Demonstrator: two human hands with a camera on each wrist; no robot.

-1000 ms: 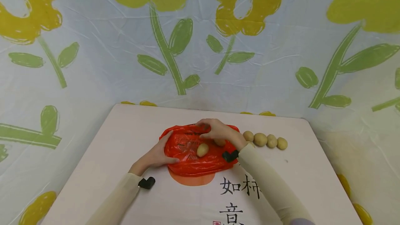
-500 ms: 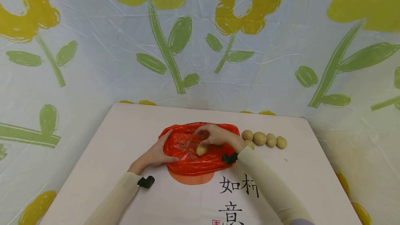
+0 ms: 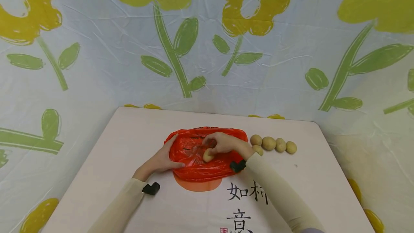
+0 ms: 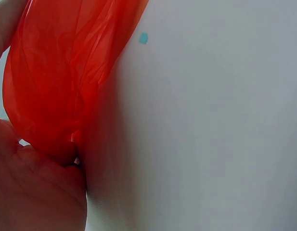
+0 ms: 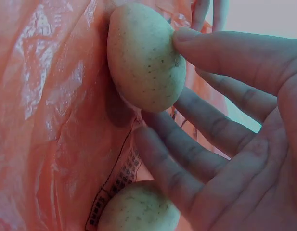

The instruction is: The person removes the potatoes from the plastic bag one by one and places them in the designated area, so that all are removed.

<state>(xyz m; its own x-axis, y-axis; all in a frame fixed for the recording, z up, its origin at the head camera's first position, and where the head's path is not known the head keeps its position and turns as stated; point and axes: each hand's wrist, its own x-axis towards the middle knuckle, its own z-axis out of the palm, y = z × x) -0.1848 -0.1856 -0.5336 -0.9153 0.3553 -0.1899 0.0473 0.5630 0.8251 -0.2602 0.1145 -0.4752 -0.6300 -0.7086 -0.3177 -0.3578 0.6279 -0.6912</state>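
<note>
A red plastic bag [image 3: 194, 173] lies spread with its mouth up on the table. My left hand [image 3: 162, 159] grips its left side, the thumb over the near rim and the fingers along the far left; in the left wrist view that hand [image 4: 37, 187] presses against the bag's red film [image 4: 54, 82]. Inside the bag, my right hand [image 3: 225, 142] pinches a potato [image 3: 207, 156]. Up close, the right thumb rests on the edge of this speckled potato [image 5: 143, 55], with fingers behind it. A second potato [image 5: 138, 209] sits in the bag below those fingers.
Several potatoes [image 3: 269, 143] stand in a row right of the bag, and another potato [image 3: 257, 149] is partly hidden by my right wrist. The pale table [image 3: 136, 128] bears printed black characters [image 3: 239, 220]. A flower-printed cloth [image 3: 278, 74] hangs behind.
My right hand has moved down and toward me from the bag's far side onto the potato, which it now pinches. The left hand stays put on the bag.
</note>
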